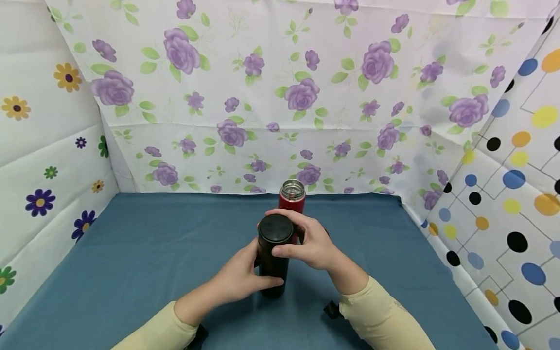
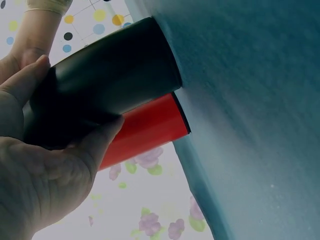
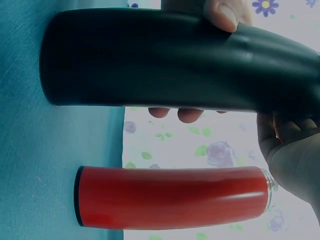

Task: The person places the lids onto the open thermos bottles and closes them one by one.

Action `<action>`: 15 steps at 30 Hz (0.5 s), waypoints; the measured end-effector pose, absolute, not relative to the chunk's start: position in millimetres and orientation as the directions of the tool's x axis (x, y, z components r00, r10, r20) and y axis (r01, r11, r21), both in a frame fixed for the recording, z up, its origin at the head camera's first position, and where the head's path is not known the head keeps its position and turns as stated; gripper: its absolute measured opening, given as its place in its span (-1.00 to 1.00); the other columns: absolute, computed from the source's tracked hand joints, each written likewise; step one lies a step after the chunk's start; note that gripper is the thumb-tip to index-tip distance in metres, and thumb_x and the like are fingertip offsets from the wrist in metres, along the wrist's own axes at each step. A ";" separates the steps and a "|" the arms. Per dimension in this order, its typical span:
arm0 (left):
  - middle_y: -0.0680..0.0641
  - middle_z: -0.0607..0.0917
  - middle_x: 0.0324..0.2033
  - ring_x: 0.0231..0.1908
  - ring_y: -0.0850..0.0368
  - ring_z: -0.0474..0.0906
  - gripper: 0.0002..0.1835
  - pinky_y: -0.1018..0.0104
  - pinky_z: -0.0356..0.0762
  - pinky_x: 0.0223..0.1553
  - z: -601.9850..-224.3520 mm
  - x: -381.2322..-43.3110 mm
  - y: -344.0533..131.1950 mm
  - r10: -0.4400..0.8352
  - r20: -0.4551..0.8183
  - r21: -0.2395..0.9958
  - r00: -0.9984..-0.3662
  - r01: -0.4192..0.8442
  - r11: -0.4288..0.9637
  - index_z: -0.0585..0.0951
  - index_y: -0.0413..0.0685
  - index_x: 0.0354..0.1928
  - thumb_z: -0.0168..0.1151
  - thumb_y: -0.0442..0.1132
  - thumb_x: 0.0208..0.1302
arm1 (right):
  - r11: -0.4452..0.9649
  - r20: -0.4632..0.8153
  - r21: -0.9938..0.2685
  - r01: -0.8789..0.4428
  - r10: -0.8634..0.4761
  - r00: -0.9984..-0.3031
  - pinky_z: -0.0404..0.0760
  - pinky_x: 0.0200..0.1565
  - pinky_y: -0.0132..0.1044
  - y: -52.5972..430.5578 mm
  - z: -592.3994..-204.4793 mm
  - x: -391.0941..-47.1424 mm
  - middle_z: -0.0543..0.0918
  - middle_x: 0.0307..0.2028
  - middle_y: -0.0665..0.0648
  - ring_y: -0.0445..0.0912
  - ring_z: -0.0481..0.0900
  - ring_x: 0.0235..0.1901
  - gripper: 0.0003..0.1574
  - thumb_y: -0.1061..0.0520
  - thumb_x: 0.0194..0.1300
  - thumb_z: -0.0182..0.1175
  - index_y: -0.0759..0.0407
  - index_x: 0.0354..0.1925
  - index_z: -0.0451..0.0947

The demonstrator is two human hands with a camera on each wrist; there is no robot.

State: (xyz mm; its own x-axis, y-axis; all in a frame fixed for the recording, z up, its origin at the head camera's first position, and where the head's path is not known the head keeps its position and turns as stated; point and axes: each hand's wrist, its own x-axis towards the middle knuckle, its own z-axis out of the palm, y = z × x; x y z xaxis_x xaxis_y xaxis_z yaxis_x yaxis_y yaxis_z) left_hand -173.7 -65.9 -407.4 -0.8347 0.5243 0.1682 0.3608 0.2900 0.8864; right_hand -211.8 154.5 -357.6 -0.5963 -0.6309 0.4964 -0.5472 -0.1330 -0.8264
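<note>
**Two hands on the black flask, red flask behind**

Nearest: two pale yellow sleeves (image 1: 380, 316) come in over the near edge of the blue cloth-covered desk (image 1: 131, 272). A small black clip-like object (image 1: 331, 309) lies by the right sleeve; cannot tell what it is.

Mid-desk: tall black cylindrical flask with black lid (image 1: 273, 255), upright, base on the cloth, about centred between the left and right edges. Left hand (image 1: 238, 279) wraps the lower body, fingers curled round it, thumb across the front. Right hand (image 1: 308, 243) grips the top at the lid, fingers (image 3: 185, 114) curled behind, thumb in front.

Judgement: this looks like lid work. Best done with the left hand pinning the body down on the desk and the right hand turning level, so the flask does not tip back.

Just behind, close but apart: red cylindrical metal flask with open steel mouth (image 1: 291, 197), upright, no lid on.

Far: floral fabric backdrop (image 1: 280, 97) past the far edge.

Count: flasks two, lids seen one, hands two.
</note>
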 end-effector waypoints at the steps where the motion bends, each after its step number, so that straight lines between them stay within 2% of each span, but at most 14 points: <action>1: 0.24 0.48 0.30 0.24 0.29 0.50 -0.03 0.12 0.53 0.24 -407.3 -173.2 -65.3 0.519 0.171 0.885 -0.838 0.362 0.293 0.20 0.38 0.51 0.59 -0.07 0.14 | -0.128 0.501 -0.823 -0.554 -0.624 -0.599 0.62 0.15 -0.03 154.3 -358.1 -211.5 0.65 0.18 0.20 0.11 0.61 0.14 -0.21 -0.02 0.35 0.41 0.19 0.42 0.38; 7: 0.23 0.52 0.25 0.21 0.30 0.53 -0.08 0.14 0.55 0.22 -407.3 -169.5 -61.6 0.478 0.180 0.878 -0.860 0.360 0.316 0.23 0.25 0.47 0.58 -0.11 0.15 | -0.068 0.491 -0.823 -0.563 -0.583 -0.648 0.59 0.20 -0.06 152.3 -358.8 -208.7 0.60 0.22 0.13 0.06 0.59 0.18 -0.22 0.04 0.33 0.43 0.05 0.43 0.40; 15: 0.18 0.60 0.13 0.12 0.28 0.58 -0.11 0.13 0.61 0.14 -407.3 -165.1 -57.8 0.402 0.212 0.852 -0.891 0.370 0.370 0.27 0.13 0.43 0.59 -0.05 0.14 | -0.038 0.474 -0.837 -0.546 -0.550 -0.688 0.61 0.19 -0.08 147.9 -359.7 -205.2 0.58 0.24 0.10 0.03 0.58 0.20 -0.20 0.07 0.32 0.44 0.02 0.44 0.38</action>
State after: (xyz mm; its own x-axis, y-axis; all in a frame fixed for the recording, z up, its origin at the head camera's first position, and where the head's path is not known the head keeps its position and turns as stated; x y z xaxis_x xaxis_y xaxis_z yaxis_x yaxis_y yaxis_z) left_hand -165.1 -57.8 -407.3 -0.8906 0.4024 0.2117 0.3697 0.3698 0.8524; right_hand -205.2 147.9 -359.7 -0.6875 -0.5502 0.4740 -0.5463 -0.0381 -0.8367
